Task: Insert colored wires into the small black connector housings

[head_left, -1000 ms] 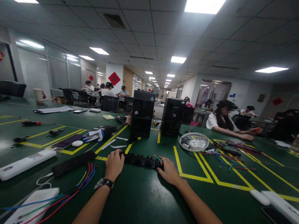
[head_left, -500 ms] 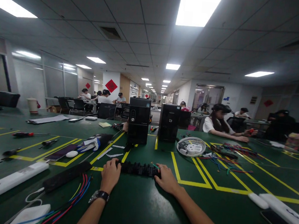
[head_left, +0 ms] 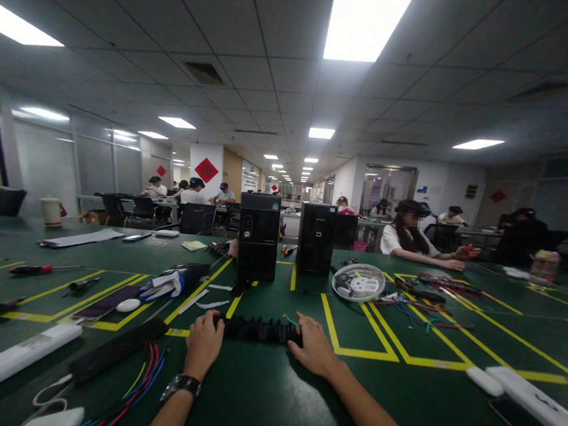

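A long black ridged strip (head_left: 257, 330) lies across the green table (head_left: 266, 399) in front of me. My left hand (head_left: 202, 344) curls round its left end, a watch on that wrist. My right hand (head_left: 311, 349) grips its right end, fingers bent over it. A thin green wire sticks up by the right hand. Two black computer towers (head_left: 258, 237) stand just behind the strip.
Coloured wires (head_left: 131, 386), a black power strip (head_left: 117, 351) and a white one (head_left: 8, 362) lie at the left. A white fan grille (head_left: 359, 282) and loose wires sit at right. A seated person (head_left: 409, 235) works at the far right; others sit further back.
The camera has tilted upward, so table and hands sit lower in view. Both hands stay on the ends of the black strip.
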Motion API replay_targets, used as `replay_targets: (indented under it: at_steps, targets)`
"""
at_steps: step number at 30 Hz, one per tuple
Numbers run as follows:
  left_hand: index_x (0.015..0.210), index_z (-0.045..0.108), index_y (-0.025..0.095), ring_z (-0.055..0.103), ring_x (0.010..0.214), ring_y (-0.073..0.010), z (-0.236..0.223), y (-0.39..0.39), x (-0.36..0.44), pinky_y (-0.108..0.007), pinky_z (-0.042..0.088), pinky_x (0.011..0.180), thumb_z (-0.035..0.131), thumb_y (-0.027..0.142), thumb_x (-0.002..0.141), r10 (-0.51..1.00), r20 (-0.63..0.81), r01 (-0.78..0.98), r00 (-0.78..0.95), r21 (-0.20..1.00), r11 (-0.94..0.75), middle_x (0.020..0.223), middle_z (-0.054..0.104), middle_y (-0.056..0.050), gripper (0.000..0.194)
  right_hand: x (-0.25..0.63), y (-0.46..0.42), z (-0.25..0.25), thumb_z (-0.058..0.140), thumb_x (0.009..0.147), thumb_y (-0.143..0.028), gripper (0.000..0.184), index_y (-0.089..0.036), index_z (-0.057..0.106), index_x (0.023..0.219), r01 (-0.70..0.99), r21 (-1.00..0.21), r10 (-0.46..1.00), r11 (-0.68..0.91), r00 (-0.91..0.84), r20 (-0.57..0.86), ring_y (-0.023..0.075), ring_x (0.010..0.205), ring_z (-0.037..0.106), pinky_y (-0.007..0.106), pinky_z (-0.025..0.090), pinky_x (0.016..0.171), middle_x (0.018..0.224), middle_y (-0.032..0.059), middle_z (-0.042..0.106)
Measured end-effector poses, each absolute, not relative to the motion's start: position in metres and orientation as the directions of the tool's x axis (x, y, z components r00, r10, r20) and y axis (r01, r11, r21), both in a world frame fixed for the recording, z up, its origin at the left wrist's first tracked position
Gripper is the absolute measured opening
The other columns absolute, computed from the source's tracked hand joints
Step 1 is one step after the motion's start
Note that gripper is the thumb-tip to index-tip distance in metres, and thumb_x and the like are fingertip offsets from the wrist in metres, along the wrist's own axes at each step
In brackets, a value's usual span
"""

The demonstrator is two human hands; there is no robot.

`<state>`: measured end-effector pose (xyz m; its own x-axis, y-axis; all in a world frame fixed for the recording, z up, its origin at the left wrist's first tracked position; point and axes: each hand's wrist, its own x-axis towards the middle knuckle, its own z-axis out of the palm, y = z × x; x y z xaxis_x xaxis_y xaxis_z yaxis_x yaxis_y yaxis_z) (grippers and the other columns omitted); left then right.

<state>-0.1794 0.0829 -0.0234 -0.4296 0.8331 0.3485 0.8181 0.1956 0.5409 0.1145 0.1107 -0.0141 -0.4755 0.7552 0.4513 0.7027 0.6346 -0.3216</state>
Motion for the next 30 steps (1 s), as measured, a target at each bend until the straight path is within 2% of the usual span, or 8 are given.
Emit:
replay_targets:
  at_steps: [6, 10, 13, 17, 19, 23, 30]
  targets:
    - [0.118, 0.049, 0.016, 0.053, 0.102, -0.0313, -0.027, 0.087, -0.184, -0.042, 0.042, 0.081, 0.03, 0.039, 0.09, 0.844, 0.315, 0.819, -0.434, 0.528, 0.224, 0.11, 0.056, -0.016, 0.041, 0.132, 0.1, 0.001, 0.05, 0.086, -0.032, 0.014, -0.018, 0.049, 0.085, 0.692, -0.389, 0.733, 0.608, -0.301, 0.609, 0.0257, 0.119, 0.045, 0.042, 0.034, 0.098, 0.123, 0.0145, 0.054]
    - [0.12, 0.049, 0.017, 0.053, 0.105, -0.0343, -0.031, 0.092, -0.189, -0.043, 0.042, 0.081, 0.031, 0.042, 0.089, 0.847, 0.289, 0.821, -0.446, 0.51, 0.258, 0.111, 0.057, -0.016, 0.044, 0.16, 0.069, 0.012, 0.045, 0.089, -0.029, 0.013, -0.018, 0.05, 0.095, 0.675, -0.435, 0.739, 0.596, -0.25, 0.625, 0.0244, 0.114, 0.048, 0.041, 0.037, 0.094, 0.122, 0.0126, 0.053]
    - [0.119, 0.05, 0.017, 0.054, 0.104, -0.0352, -0.034, 0.096, -0.194, -0.044, 0.041, 0.082, 0.031, 0.043, 0.088, 0.847, 0.285, 0.825, -0.449, 0.497, 0.27, 0.109, 0.058, -0.015, 0.045, 0.181, 0.029, 0.018, 0.046, 0.089, -0.025, 0.014, -0.019, 0.049, 0.102, 0.646, -0.448, 0.745, 0.618, -0.299, 0.596, 0.0221, 0.109, 0.049, 0.039, 0.038, 0.092, 0.12, 0.0106, 0.053]
    - [0.122, 0.048, 0.017, 0.054, 0.105, -0.0364, -0.038, 0.099, -0.2, -0.046, 0.042, 0.081, 0.03, 0.047, 0.088, 0.865, 0.272, 0.829, -0.422, 0.502, 0.246, 0.111, 0.057, -0.016, 0.049, 0.194, -0.023, 0.019, 0.05, 0.085, -0.021, 0.01, -0.02, 0.049, 0.095, 0.573, -0.448, 0.715, 0.687, -0.423, 0.556, 0.0204, 0.109, 0.047, 0.035, 0.036, 0.094, 0.12, 0.0084, 0.053]
    - [0.124, 0.047, 0.017, 0.053, 0.106, -0.0368, -0.039, 0.1, -0.202, -0.048, 0.043, 0.081, 0.028, 0.048, 0.089, 0.873, 0.26, 0.825, -0.412, 0.513, 0.236, 0.112, 0.058, -0.017, 0.051, 0.193, -0.037, 0.015, 0.053, 0.082, -0.02, 0.016, -0.02, 0.05, 0.098, 0.532, -0.443, 0.69, 0.721, -0.501, 0.522, 0.0192, 0.108, 0.047, 0.033, 0.035, 0.094, 0.117, 0.007, 0.054]
    - [0.123, 0.048, 0.016, 0.056, 0.103, -0.0359, -0.04, 0.1, -0.202, -0.048, 0.045, 0.078, 0.026, 0.051, 0.088, 0.88, 0.264, 0.824, -0.395, 0.525, 0.212, 0.11, 0.06, -0.016, 0.054, 0.177, -0.038, 0.0, 0.056, 0.078, -0.021, 0.025, -0.02, 0.051, 0.103, 0.496, -0.43, 0.654, 0.754, -0.62, 0.432, 0.0168, 0.099, 0.05, 0.029, 0.036, 0.088, 0.109, 0.0036, 0.058]
    - [0.115, 0.051, 0.014, 0.059, 0.101, -0.0317, -0.04, 0.099, -0.178, -0.043, 0.046, 0.082, 0.025, 0.05, 0.088, 0.89, 0.361, 0.876, -0.28, 0.475, 0.083, 0.108, 0.063, -0.017, 0.052, 0.163, -0.034, -0.016, 0.053, 0.082, -0.027, 0.019, -0.02, 0.053, 0.1, 0.492, -0.356, 0.604, 0.794, -0.704, 0.375, 0.0174, 0.098, 0.052, 0.028, 0.036, 0.085, 0.104, 0.0035, 0.061]
